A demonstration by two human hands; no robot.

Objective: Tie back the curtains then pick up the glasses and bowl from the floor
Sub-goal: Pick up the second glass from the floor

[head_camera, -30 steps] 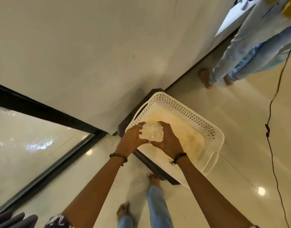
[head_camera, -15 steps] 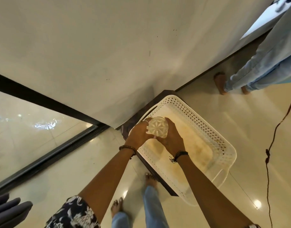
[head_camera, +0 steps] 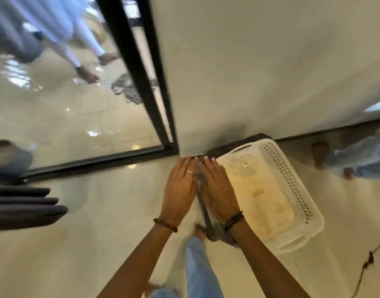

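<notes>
both hands are now hovering empty beside the basket, where half a second ago they were cupping the patterned glass bowl between them over it; that bowl (head_camera: 245, 166) is now lying inside the white perforated basket (head_camera: 292, 190), at its far end, and the view has swung left to take in more of the glass door.

at the far left, dark folded fabric (head_camera: 23, 205) is jutting in from the edge. beyond it, the black-framed glass door (head_camera: 139, 67) is reflecting blurred figures and the glossy floor (head_camera: 88, 244). the left hand (head_camera: 180, 190) is stretching forward palm down, its fingers (head_camera: 185, 163) straight and pressed together, holding nothing, a ring on one finger and a beaded bracelet at the wrist. just beside it, the right hand (head_camera: 219, 190) is lying the same way, fingers straight and together, empty, with dark cords at the wrist; it is overlapping the basket's near left edge in the view, though whether it is touching the rim i cannot tell. the basket is resting on a dark low stand (head_camera: 238, 144) against the white wall (head_camera: 260, 72). at the far right, another person's bare feet (head_camera: 320, 153) are standing on the floor, and a thin dark cord (head_camera: 367, 261) is trailing down the right edge.
</notes>
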